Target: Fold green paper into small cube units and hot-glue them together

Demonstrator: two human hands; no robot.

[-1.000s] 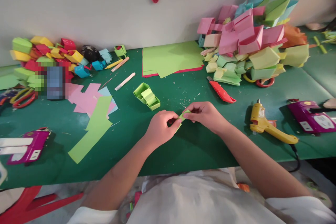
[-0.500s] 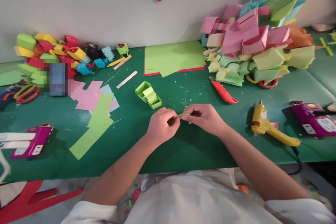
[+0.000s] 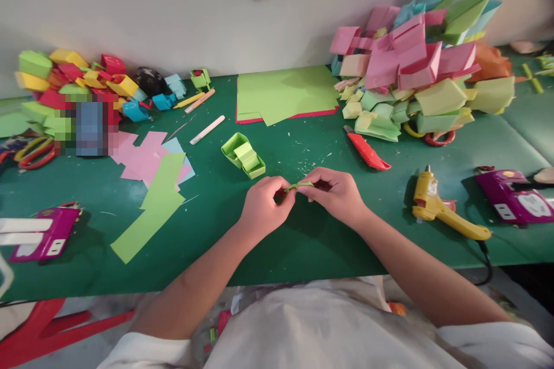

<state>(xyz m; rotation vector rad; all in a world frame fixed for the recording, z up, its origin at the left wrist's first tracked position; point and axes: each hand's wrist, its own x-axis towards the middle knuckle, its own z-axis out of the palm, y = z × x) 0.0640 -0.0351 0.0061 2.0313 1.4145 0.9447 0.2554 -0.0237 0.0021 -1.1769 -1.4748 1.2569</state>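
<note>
Between both hands is a small strip of green paper (image 3: 298, 185), pinched at its two ends just above the table. My left hand (image 3: 267, 203) closes on its left end, the fingers curled and partly hiding it. The right end sits between the thumb and fingertips of my right hand (image 3: 335, 191). Just beyond my left hand stands a small open green paper box (image 3: 243, 155) with a folded strip across it. Longer green paper strips (image 3: 151, 210) lie to the left over pink paper pieces (image 3: 145, 155).
A red utility knife (image 3: 367, 149) and a yellow glue gun (image 3: 445, 206) lie to the right. Green sheets (image 3: 285, 92) rest by the wall. Folded paper piles up at the right (image 3: 415, 63) and left. Purple power strips (image 3: 511, 196) stand at both sides.
Both hands stay close together with the green paper strip between them. The strip is turned slightly, showing more of its face. The view has shifted a little.
</note>
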